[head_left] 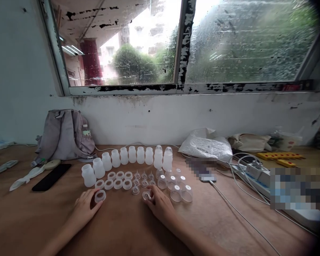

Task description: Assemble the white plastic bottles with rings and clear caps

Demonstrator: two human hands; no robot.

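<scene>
My left hand (84,208) has its thumb and fingers closed round the sides of a translucent bottle collar ring (100,196), low over the wooden table. Between the thumb and fingers of my right hand (160,204) is a clear bottle nipple (146,195). Several more collar rings (117,184) lie in rows beyond my left hand. Just past my right hand stand several clear nipples (135,190), and to its right are several clear domed caps (187,193). Frosted baby bottles (124,155) form a curved row behind; two at its right end carry domed caps (168,158).
A black phone (51,177) and a white strap lie at left, before a grey backpack (66,135). At right are a plastic bag (206,145), a cabled phone (207,177), a power strip (256,172) and loose white cables. The wall and window rise behind the table (117,227).
</scene>
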